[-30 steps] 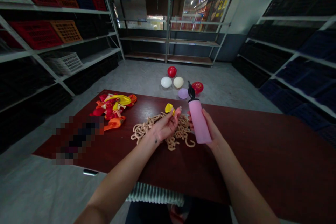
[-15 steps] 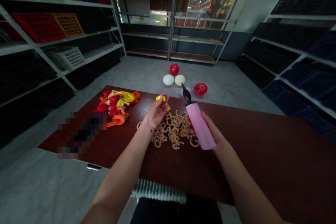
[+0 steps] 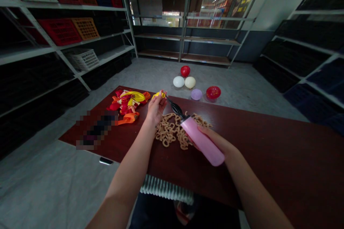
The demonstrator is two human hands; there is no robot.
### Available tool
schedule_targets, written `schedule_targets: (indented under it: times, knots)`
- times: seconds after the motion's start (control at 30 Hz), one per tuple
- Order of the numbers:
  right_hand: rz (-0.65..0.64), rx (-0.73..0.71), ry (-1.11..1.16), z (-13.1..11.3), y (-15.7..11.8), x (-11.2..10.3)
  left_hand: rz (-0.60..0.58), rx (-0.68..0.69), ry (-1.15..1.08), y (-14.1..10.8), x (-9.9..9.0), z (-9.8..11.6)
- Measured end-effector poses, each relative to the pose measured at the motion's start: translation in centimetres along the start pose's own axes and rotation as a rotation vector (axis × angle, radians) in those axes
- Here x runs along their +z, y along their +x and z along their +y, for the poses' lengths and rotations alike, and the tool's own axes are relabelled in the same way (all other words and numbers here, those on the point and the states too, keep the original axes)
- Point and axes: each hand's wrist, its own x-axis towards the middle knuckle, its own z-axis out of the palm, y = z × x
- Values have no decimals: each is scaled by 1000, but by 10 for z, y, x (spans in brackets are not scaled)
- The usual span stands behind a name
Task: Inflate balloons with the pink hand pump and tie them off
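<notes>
Above the dark red table (image 3: 263,143), my left hand (image 3: 156,109) pinches a yellow balloon (image 3: 159,95) near its opening. My right hand (image 3: 212,137) is wrapped round a pink hand pump (image 3: 202,142), tilted so that its black nozzle (image 3: 174,106) points up and left. The nozzle tip is close to the balloon's mouth; whether they touch I cannot tell. Beneath the hands lies a pile of tan curled pieces (image 3: 168,130). Uninflated red, yellow and orange balloons (image 3: 129,103) are heaped at the table's left.
Several inflated balloons, among them a white one (image 3: 178,81) and a red one (image 3: 213,93), rest on the floor beyond the table. Shelves with crates (image 3: 61,30) stand left. A blurred dark item (image 3: 98,128) lies on the table's left part.
The pump has tilted left, bringing its nozzle from pointing up and away to beside the yellow balloon. My left hand has turned the balloon's mouth towards it. The view has shifted slightly left.
</notes>
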Motion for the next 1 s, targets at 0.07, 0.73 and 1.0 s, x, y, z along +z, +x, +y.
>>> schedule_targets:
  times: [0.07,0.73,1.0]
  knots:
    - [-9,-10,-29,-1,1,1,-23,-10,4,-1,1,-3]
    - [-66,74,121,-9,-3,7,-112,92,158,-10,9,-11]
    - [-197,58,197,-8,-1,4,-173,146,286,-13,10,-17]
